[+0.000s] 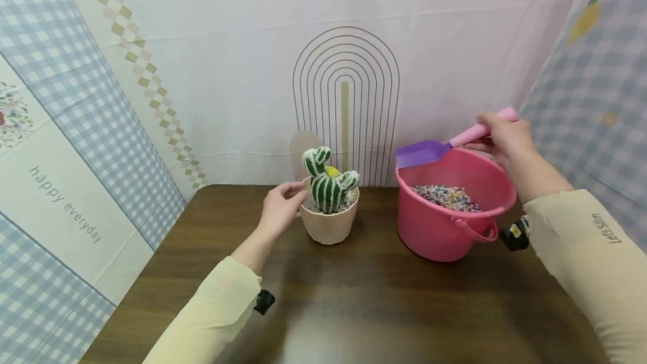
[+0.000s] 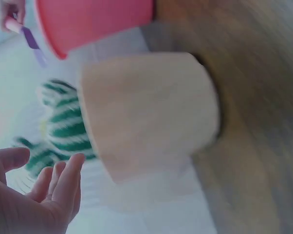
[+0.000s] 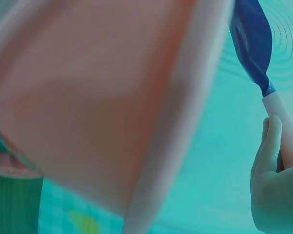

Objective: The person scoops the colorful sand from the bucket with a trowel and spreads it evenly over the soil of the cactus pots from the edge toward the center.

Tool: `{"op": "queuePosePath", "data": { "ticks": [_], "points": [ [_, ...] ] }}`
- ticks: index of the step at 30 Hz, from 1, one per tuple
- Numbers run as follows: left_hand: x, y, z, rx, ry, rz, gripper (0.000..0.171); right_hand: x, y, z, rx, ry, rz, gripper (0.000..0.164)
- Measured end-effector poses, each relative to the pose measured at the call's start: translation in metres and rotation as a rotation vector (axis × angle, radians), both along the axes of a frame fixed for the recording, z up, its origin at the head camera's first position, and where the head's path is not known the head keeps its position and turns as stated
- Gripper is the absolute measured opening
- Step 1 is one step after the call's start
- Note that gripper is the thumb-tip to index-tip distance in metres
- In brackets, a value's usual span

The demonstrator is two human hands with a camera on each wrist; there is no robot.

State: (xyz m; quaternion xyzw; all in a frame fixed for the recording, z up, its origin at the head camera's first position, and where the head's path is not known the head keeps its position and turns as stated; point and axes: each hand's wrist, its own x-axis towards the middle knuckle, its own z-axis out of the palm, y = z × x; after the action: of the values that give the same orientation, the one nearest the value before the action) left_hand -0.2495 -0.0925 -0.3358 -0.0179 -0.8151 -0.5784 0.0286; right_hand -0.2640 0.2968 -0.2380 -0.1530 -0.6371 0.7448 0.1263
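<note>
My right hand (image 1: 507,138) grips the pink handle of a toy shovel (image 1: 420,154) with a purple blade. The blade is held over the left rim of a pink bucket (image 1: 429,235), and multicoloured beads (image 1: 450,196) lie inside. To the left, a knitted green and white cactus (image 1: 327,194) stands upright in a cream pot (image 1: 328,229), with small pebble-like pieces around its base. My left hand (image 1: 283,205) is at the pot's left rim, its fingers loosely extended, as the left wrist view (image 2: 44,195) also shows.
Everything stands on a dark brown wooden table (image 1: 354,308). A white patterned cloth (image 1: 242,89) hangs right behind it, with checked cloths at both sides. The bucket's handle (image 1: 477,232) hangs down at its front right.
</note>
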Motion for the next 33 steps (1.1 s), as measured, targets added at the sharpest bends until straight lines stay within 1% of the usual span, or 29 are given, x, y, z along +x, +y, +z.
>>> {"op": "queuePosePath", "data": {
  "ticks": [2, 3, 5, 6, 10, 12, 13, 15, 17, 19, 21, 25, 28, 31, 33],
  "points": [
    [0.005, 0.008, 0.006, 0.011, 0.020, -0.040, 0.035, 0.004, 0.010, 0.002, -0.004, 0.030, 0.012, 0.012],
    [0.008, 0.013, 0.009, 0.018, 0.024, -0.060, 0.034, 0.006, 0.014, 0.002, -0.014, 0.043, 0.023, 0.015],
    [0.012, 0.023, 0.015, 0.032, 0.033, -0.101, 0.034, 0.009, 0.022, 0.003, -0.021, 0.059, 0.034, 0.026],
    [0.013, 0.029, 0.018, 0.045, 0.029, -0.123, 0.034, 0.010, 0.026, 0.003, -0.024, 0.054, 0.034, 0.027],
    [0.017, 0.052, 0.024, 0.103, 0.001, -0.225, 0.038, 0.015, 0.038, 0.004, -0.037, 0.034, 0.017, 0.021],
    [0.018, 0.065, 0.025, 0.125, -0.009, -0.276, 0.040, 0.017, 0.041, 0.003, 0.000, 0.008, 0.009, 0.020],
    [0.018, 0.071, 0.025, 0.133, -0.013, -0.297, 0.041, 0.017, 0.043, 0.003, 0.024, 0.000, 0.011, 0.023],
    [0.017, 0.085, 0.024, 0.147, -0.029, -0.329, 0.044, 0.019, 0.046, 0.001, 0.110, -0.021, 0.013, 0.029],
    [0.016, 0.099, 0.022, 0.154, -0.037, -0.350, 0.046, 0.021, 0.047, -0.001, 0.223, -0.034, 0.017, 0.033],
    [0.015, 0.112, 0.019, 0.154, -0.049, -0.357, 0.049, 0.021, 0.048, -0.004, 0.347, -0.030, 0.016, 0.037],
    [0.013, 0.123, 0.016, 0.136, -0.057, -0.358, 0.051, 0.022, 0.047, -0.008, 0.486, -0.032, 0.004, 0.037],
    [0.009, 0.142, 0.008, 0.109, -0.070, -0.344, 0.054, 0.021, 0.046, -0.014, 0.750, -0.047, -0.025, 0.033],
    [0.004, 0.153, 0.005, 0.124, -0.071, -0.325, 0.054, 0.020, 0.045, -0.019, 0.955, -0.062, -0.054, 0.032],
    [-0.001, 0.162, 0.003, 0.161, -0.071, -0.291, 0.052, 0.017, 0.044, -0.026, 1.103, -0.051, -0.072, 0.037],
    [-0.004, 0.166, 0.003, 0.183, -0.073, -0.265, 0.051, 0.015, 0.043, -0.031, 1.158, -0.035, -0.071, 0.042]
  ]
}}
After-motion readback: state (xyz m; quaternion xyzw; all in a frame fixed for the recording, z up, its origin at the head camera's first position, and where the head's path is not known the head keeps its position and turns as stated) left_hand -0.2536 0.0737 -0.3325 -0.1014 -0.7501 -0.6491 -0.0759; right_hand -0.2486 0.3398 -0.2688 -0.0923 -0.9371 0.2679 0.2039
